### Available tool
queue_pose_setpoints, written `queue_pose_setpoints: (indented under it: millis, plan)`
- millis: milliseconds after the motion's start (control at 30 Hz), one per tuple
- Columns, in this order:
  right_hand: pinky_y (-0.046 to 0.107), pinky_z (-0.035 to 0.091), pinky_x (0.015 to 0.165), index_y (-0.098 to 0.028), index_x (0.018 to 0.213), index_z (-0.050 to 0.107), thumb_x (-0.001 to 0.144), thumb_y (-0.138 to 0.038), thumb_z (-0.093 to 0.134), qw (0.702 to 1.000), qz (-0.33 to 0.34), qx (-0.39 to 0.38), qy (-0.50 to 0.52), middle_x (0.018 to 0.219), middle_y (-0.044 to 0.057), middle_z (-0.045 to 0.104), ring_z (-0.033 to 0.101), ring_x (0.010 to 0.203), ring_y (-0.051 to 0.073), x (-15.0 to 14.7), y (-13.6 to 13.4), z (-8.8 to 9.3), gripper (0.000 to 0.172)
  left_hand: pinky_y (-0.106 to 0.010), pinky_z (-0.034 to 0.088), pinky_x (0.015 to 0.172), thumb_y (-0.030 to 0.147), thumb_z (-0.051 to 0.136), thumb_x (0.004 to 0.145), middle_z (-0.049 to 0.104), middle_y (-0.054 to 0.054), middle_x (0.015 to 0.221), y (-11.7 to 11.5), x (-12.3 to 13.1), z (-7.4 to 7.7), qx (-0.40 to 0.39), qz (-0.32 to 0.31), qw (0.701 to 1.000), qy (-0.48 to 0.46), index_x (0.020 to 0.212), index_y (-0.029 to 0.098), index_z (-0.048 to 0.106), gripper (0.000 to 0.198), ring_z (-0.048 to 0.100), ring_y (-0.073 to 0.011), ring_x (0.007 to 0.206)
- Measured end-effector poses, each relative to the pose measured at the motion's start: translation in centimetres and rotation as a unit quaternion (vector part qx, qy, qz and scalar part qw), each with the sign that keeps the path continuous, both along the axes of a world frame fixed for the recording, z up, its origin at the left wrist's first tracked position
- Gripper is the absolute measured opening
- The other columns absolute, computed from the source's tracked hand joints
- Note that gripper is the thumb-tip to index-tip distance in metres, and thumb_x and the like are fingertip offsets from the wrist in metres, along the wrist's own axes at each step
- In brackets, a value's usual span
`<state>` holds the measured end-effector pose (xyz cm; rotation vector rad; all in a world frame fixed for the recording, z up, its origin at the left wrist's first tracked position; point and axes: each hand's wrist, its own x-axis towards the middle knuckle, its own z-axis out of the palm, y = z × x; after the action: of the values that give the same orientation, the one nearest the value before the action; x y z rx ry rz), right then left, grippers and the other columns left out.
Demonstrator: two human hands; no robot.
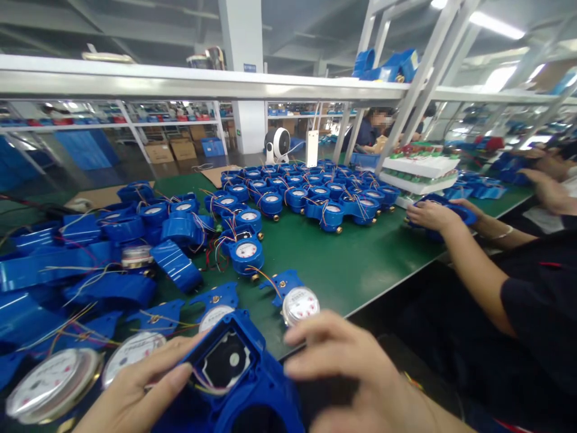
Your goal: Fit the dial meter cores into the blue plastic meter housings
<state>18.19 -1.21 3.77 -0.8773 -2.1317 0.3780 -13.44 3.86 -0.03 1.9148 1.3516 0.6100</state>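
Observation:
In the head view my left hand grips the left side of a blue plastic water meter housing, thumb on its rim. The housing is tilted, showing a square compartment with a dark inside and thin wires along its near edge. My right hand is beside the housing's right side, blurred, fingers curved and apart; whether they touch it I cannot tell. Just beyond lie a round white-faced meter register and a blue bracket plate with wires. More round registers lie to the left.
Several blue housings are heaped on the left. Rows of assembled blue meters cover the back of the green table. To the right, a co-worker's hands handle a blue part. A white fan and shelf stand behind.

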Motion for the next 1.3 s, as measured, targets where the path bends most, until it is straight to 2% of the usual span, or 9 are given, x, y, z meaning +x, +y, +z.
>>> queue_pose_setpoints:
  millis: [67, 133, 233, 433, 667, 767, 867, 1067, 1300]
  plan:
    - [0.028, 0.051, 0.080, -0.022, 0.096, 0.066, 0.090, -0.041, 0.063, 0.988, -0.139, -0.066, -0.005, 0.109, 0.007, 0.065, 0.062, 0.097, 0.017, -0.3, 3.2, -0.5, 0.020, -0.034, 0.053, 0.096, 0.064, 0.050, 0.081, 0.073, -0.002, 0.111, 0.2, 0.2, 0.8, 0.010, 0.029, 0.999, -0.022, 0.105, 0.032, 0.074, 0.047, 0.065, -0.0290, 0.111]
    - [0.032, 0.048, 0.079, -0.022, 0.083, 0.066, 0.080, -0.035, 0.075, 0.955, -0.249, -0.131, -0.093, 0.092, 0.004, 0.068, 0.061, 0.092, 0.021, -0.9, 6.6, -1.2, 0.016, -0.035, 0.055, 0.092, 0.065, 0.052, 0.079, 0.076, -0.004, 0.101, 0.5, 0.4, 1.9, 0.022, 0.060, 0.997, -0.039, 0.096, 0.028, 0.077, 0.048, 0.068, -0.0292, 0.102]
    - [0.032, 0.042, 0.069, -0.021, 0.080, 0.066, 0.066, -0.032, 0.084, 0.912, -0.287, -0.195, -0.220, 0.077, 0.003, 0.068, 0.061, 0.086, 0.026, -2.2, 10.3, -2.4, 0.026, -0.035, 0.058, 0.086, 0.069, 0.054, 0.076, 0.076, -0.005, 0.090, 0.8, 0.5, 3.8, 0.029, 0.107, 0.992, -0.054, 0.084, 0.026, 0.078, 0.050, 0.070, -0.0287, 0.092]
    - [0.025, 0.036, 0.059, -0.019, 0.066, 0.062, 0.067, -0.010, 0.074, 0.916, -0.256, -0.245, -0.187, 0.070, 0.000, 0.068, 0.063, 0.071, 0.018, -3.3, 12.5, -3.4, 0.016, -0.030, 0.057, 0.076, 0.077, 0.054, 0.070, 0.075, -0.004, 0.088, 2.1, -0.1, 4.9, -0.047, 0.126, 0.987, -0.093, 0.080, 0.023, 0.075, 0.059, 0.068, -0.0281, 0.089]
    - [0.021, 0.044, 0.058, -0.014, 0.103, 0.062, 0.078, -0.016, 0.065, 0.933, -0.142, -0.330, -0.028, 0.068, -0.002, 0.071, 0.062, 0.059, 0.013, -1.8, 13.0, -4.9, 0.025, -0.024, 0.038, 0.050, 0.069, 0.058, 0.075, 0.064, -0.003, 0.068, 4.9, 1.7, 4.6, -0.090, 0.139, 0.966, -0.197, 0.077, 0.017, 0.066, 0.053, 0.051, -0.0159, 0.058]
    - [0.023, 0.044, 0.056, -0.013, 0.090, 0.071, 0.081, -0.029, 0.062, 0.926, -0.070, -0.366, 0.063, 0.069, 0.000, 0.070, 0.060, 0.060, 0.015, -1.2, 13.0, -5.3, 0.020, -0.022, 0.023, 0.045, 0.071, 0.058, 0.074, 0.053, 0.001, 0.058, 6.2, 3.3, 4.7, -0.110, 0.123, 0.958, -0.237, 0.073, 0.016, 0.061, 0.055, 0.037, -0.0100, 0.048]
    - [0.026, 0.046, 0.058, -0.014, 0.080, 0.075, 0.081, -0.044, 0.063, 0.929, -0.030, -0.359, 0.080, 0.066, 0.000, 0.067, 0.057, 0.062, 0.015, -0.8, 12.7, -4.6, 0.032, -0.022, 0.013, 0.045, 0.071, 0.059, 0.074, 0.040, 0.005, 0.051, 7.3, 4.7, 4.6, -0.108, 0.114, 0.955, -0.253, 0.069, 0.017, 0.056, 0.054, 0.024, -0.0070, 0.045]
    - [0.031, 0.052, 0.073, -0.018, 0.103, 0.074, 0.084, -0.048, 0.062, 0.926, 0.030, -0.363, 0.098, 0.082, 0.004, 0.072, 0.063, 0.076, 0.019, -0.1, 11.8, -3.0, 0.038, -0.023, 0.015, 0.045, 0.071, 0.058, 0.074, 0.042, 0.005, 0.051, 8.9, 6.7, 4.5, -0.115, 0.085, 0.952, -0.271, 0.070, 0.017, 0.055, 0.054, 0.027, -0.0074, 0.044]
    - [0.034, 0.055, 0.074, -0.015, 0.097, 0.073, 0.076, -0.042, 0.073, 0.908, 0.023, -0.374, 0.188, 0.078, 0.003, 0.073, 0.067, 0.072, 0.020, 0.4, 11.3, -4.1, 0.034, -0.022, 0.022, 0.045, 0.070, 0.059, 0.074, 0.058, 0.000, 0.064, 10.3, 8.0, 3.3, -0.140, 0.060, 0.949, -0.275, 0.078, 0.015, 0.062, 0.056, 0.038, -0.0094, 0.049]
